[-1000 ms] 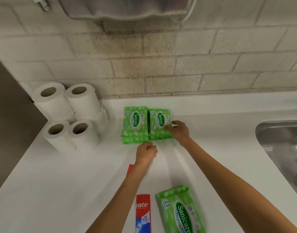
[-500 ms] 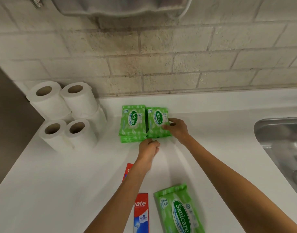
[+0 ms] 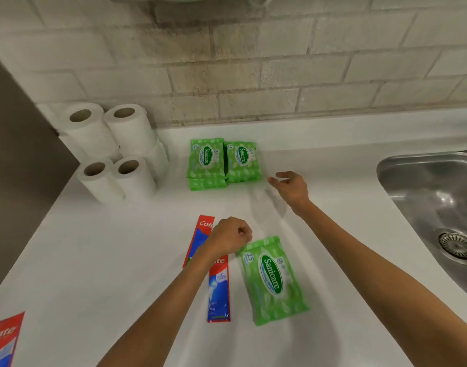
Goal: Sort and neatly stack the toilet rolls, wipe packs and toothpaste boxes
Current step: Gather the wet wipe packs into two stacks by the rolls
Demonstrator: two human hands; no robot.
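- Well to the left, toilet rolls (image 3: 113, 149) stand stacked against the wall (image 3: 253, 75).
- The left hand (image 3: 228, 238), fingers curled, lies over a Colgate box (image 3: 200, 234), with its knuckles at the far corner of the loose Sanicare wipe pack (image 3: 273, 280); whether it pinches the pack cannot be told.
- The right hand (image 3: 290, 188) hangs loose-fingered just right of the stacked wipe packs (image 3: 224, 162), apart from them.

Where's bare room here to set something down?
Bare: white counter between the white toilet rolls and red toothpaste boxes; also between the right hand and steel sink. Crowded: front centre, boxes, loose green wipe pack, left hand.
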